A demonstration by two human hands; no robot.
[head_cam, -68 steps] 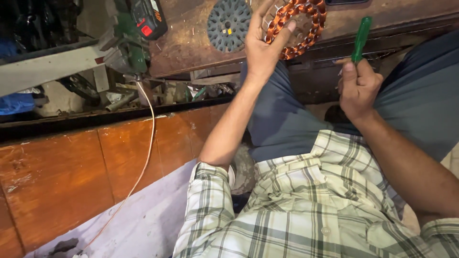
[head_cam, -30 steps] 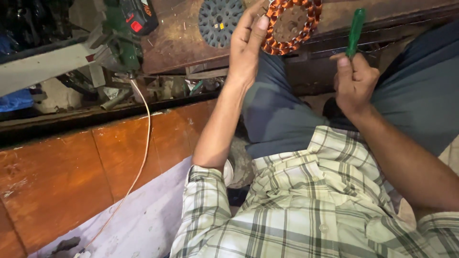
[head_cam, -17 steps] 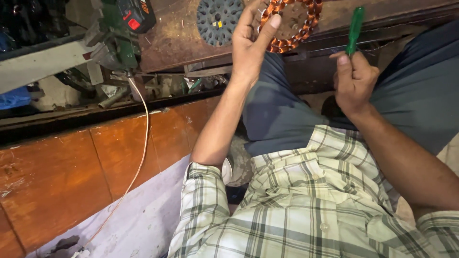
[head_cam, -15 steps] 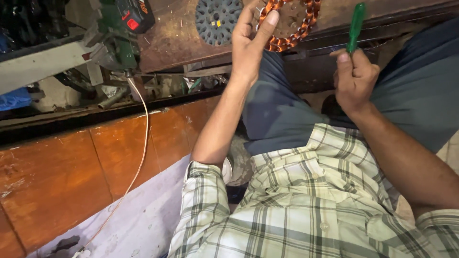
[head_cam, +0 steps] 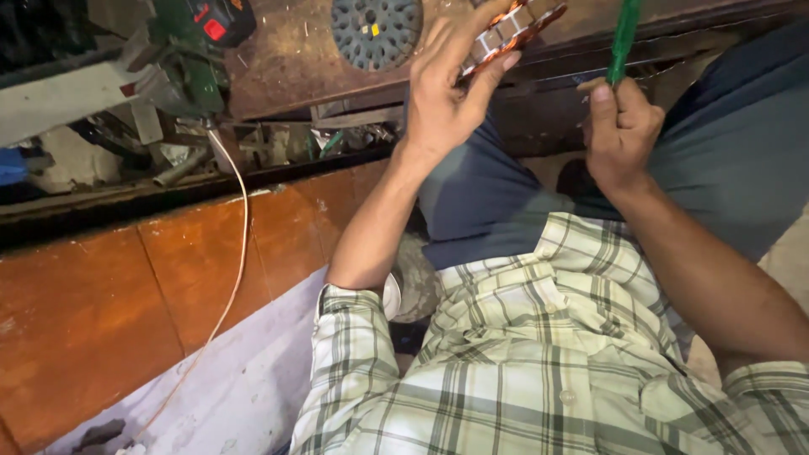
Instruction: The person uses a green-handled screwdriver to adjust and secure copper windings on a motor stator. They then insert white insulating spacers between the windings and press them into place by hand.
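Observation:
My left hand (head_cam: 447,93) grips a round motor stator with copper windings (head_cam: 516,25), held edge-on at the top of the head view over a rusty metal workbench top (head_cam: 286,59). Its upper part runs out of the frame. My right hand (head_cam: 622,126) is closed around a green-handled screwdriver (head_cam: 625,38) that points upward, a short way right of the stator and not touching it. Both forearms reach out from a plaid shirt over grey trousers.
A dark round perforated disc (head_cam: 377,29) lies on the bench left of the stator. A green power tool (head_cam: 190,59) with a pale cord (head_cam: 236,253) sits at upper left above cluttered scrap. Orange-brown floor tiles (head_cam: 126,295) and a pale strip lie below.
My left hand has turned the stator from face-on to edge-on and shifted it slightly higher. My right hand with the screwdriver has stayed nearly still.

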